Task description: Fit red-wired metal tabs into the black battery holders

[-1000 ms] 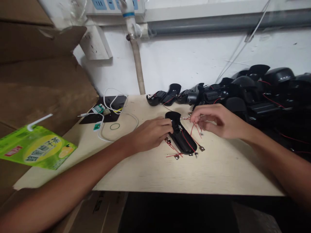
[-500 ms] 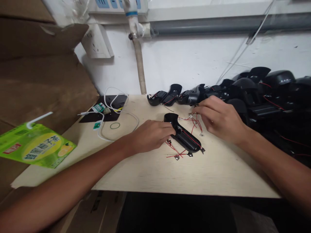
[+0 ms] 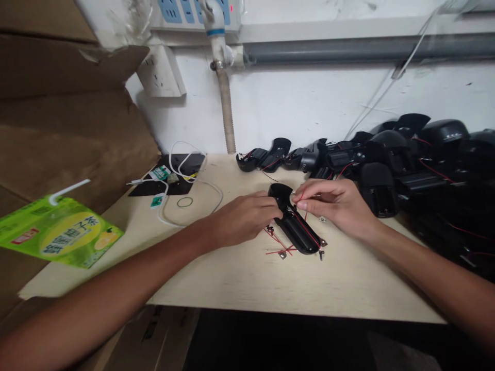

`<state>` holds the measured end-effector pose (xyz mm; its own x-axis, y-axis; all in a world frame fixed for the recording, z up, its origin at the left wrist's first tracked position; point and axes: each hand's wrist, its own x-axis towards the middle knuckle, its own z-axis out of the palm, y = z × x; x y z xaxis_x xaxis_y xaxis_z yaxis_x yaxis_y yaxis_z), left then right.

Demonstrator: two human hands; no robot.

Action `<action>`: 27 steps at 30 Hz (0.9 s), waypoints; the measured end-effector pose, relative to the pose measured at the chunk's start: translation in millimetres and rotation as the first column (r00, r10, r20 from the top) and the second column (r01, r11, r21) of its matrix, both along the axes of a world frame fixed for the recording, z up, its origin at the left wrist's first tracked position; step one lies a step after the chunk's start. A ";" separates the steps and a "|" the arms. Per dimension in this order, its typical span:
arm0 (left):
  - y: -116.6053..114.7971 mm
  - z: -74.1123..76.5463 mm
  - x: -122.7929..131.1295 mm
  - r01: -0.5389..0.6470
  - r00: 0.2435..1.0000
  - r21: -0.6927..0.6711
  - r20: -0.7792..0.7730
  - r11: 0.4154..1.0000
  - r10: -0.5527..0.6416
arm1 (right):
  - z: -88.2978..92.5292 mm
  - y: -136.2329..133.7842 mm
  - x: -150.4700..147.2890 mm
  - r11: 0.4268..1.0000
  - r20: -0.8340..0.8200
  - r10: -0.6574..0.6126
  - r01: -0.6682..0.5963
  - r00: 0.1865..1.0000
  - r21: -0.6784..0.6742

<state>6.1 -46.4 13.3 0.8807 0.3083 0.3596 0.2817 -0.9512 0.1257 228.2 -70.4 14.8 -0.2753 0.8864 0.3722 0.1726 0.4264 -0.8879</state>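
Note:
A black plastic housing (image 3: 296,226) lies on the pale wooden table (image 3: 240,273), with thin red wires (image 3: 277,242) and small metal contacts strewn beside it. My left hand (image 3: 242,219) is closed on the housing's near-left end and holds it down. Fingers of my right hand (image 3: 336,206) pinch a red wire right over the housing's far end.
A heap of similar black housings (image 3: 406,159) with red wires fills the right side and back of the table. A white cable (image 3: 185,180) and dark pad lie at back left. A green drink carton (image 3: 58,232) with a straw sits left, before brown cardboard (image 3: 69,129).
My right hand reached back to the loose wires beside the heap, then returned to the housing with a wire pinched. The left hand stayed on the housing.

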 end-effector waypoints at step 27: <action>1.6 -2.3 -0.2 0.005 1.000 -0.025 -0.027 1.000 -0.005 | -5.8 -2.7 -7.4 0.992 0.089 -0.042 0.052 0.995 -0.113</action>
